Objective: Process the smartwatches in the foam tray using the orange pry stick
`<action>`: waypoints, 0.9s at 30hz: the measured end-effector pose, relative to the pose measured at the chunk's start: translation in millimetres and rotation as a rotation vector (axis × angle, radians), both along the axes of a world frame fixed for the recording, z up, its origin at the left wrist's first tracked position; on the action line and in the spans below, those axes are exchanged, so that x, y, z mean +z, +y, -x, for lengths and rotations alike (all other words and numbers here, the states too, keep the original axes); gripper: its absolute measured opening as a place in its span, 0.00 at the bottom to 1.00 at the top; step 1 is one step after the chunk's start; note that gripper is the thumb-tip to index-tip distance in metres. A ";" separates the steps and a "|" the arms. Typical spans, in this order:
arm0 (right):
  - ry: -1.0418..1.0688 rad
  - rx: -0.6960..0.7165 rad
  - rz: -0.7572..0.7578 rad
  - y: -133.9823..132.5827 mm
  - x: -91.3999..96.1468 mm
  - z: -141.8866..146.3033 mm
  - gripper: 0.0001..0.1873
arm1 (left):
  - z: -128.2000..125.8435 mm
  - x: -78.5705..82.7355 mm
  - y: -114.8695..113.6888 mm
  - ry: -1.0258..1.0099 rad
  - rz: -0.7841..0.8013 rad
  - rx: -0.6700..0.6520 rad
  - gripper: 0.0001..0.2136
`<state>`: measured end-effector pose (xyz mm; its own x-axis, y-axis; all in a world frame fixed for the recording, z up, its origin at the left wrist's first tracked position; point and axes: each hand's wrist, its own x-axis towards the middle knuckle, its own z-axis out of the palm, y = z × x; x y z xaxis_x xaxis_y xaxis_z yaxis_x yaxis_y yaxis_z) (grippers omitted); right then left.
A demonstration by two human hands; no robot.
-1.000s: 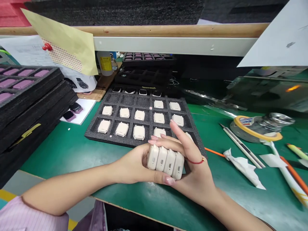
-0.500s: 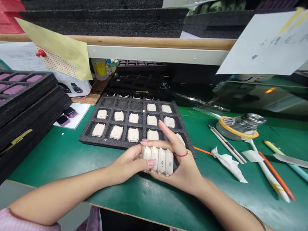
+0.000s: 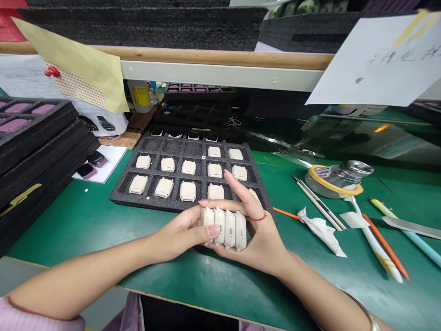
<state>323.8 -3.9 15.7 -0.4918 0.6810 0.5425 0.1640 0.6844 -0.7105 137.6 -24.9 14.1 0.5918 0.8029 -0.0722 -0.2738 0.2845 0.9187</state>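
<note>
Both hands hold a row of several cream watch bodies (image 3: 224, 227) stood on edge just above the green table. My left hand (image 3: 181, 234) grips the left end of the row, thumb across the front. My right hand (image 3: 257, 230) cups the row from the right and behind, index finger pointing up; a red string circles that hand. Just behind the hands lies a black foam tray (image 3: 151, 197) with cream watch bodies (image 3: 188, 190) lying in its pockets.
Stacked black foam trays (image 3: 37, 151) with pink parts stand at the left. Two dark watches (image 3: 91, 164) lie on white paper. At the right are a tape roll (image 3: 332, 180), a crumpled wipe (image 3: 322, 230), pens (image 3: 386, 246) and tweezers (image 3: 319, 202). More trays stand behind.
The hands with the row of watch bodies have drawn slightly nearer and lower in view as the head shifted. My left thumb has slid across the front of the row.
</note>
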 end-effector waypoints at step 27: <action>-0.006 0.045 -0.031 -4.0 -6.0 5.5 0.56 | -5.1 1.3 -5.2 0.117 -0.057 0.141 0.15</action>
